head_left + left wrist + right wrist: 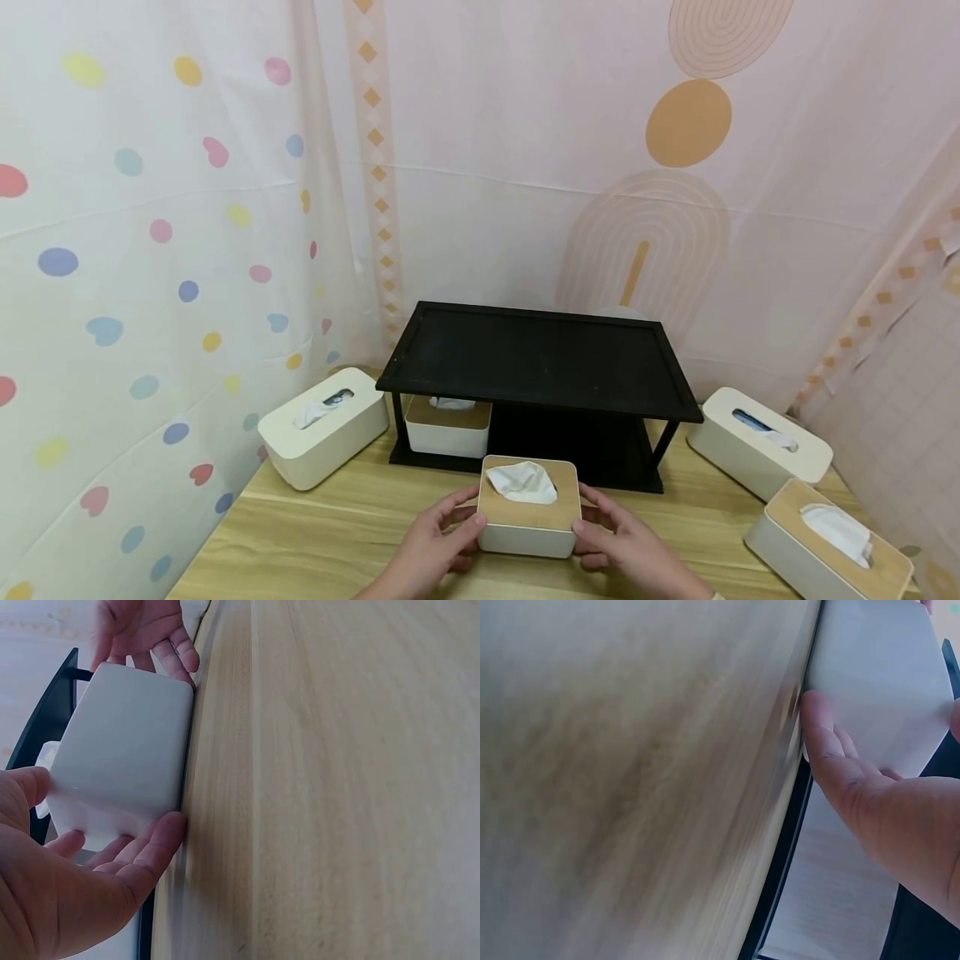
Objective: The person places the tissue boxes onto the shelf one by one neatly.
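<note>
A small white tissue box (527, 540) with a wood-look lid is held between my two hands near the front of the table. A white tissue sticks out of the lid slot. My left hand (442, 537) grips the box's left end, thumb at the upper edge and fingers along the side. At the opposite end, my right hand (621, 542) holds it the same way. In the left wrist view, the box's white wall (124, 735) stands between both hands. Only part of the box side (881, 682) and my right hand (885, 802) show in the right wrist view.
Behind the held box stands a low black shelf (540, 354), with a similar tissue box (447, 437) on its lower level at the left. A long white tissue box (322, 446) is left of it. At right are another white one (731, 450) and a wood-lidded one (795, 550).
</note>
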Demonstrator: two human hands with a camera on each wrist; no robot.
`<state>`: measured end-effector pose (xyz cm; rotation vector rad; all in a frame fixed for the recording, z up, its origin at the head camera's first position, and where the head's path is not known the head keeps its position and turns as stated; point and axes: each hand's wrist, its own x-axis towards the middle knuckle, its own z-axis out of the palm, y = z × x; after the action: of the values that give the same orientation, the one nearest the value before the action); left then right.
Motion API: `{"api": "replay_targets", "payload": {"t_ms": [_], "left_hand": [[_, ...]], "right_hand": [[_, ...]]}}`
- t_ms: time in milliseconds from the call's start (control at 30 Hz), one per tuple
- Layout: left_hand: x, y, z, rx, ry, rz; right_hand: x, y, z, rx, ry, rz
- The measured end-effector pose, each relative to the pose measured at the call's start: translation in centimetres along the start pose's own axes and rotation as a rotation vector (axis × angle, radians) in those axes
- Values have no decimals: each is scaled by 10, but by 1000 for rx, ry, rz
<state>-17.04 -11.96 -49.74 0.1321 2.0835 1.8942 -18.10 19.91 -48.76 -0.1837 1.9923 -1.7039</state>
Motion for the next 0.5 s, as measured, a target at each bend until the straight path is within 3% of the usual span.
{"api": "replay_targets", "payload": {"t_ms": [500], "left_hand": [[2, -3, 1, 3, -3, 12]], "right_hand": [[-3, -1, -1, -21, -12, -20]]}}
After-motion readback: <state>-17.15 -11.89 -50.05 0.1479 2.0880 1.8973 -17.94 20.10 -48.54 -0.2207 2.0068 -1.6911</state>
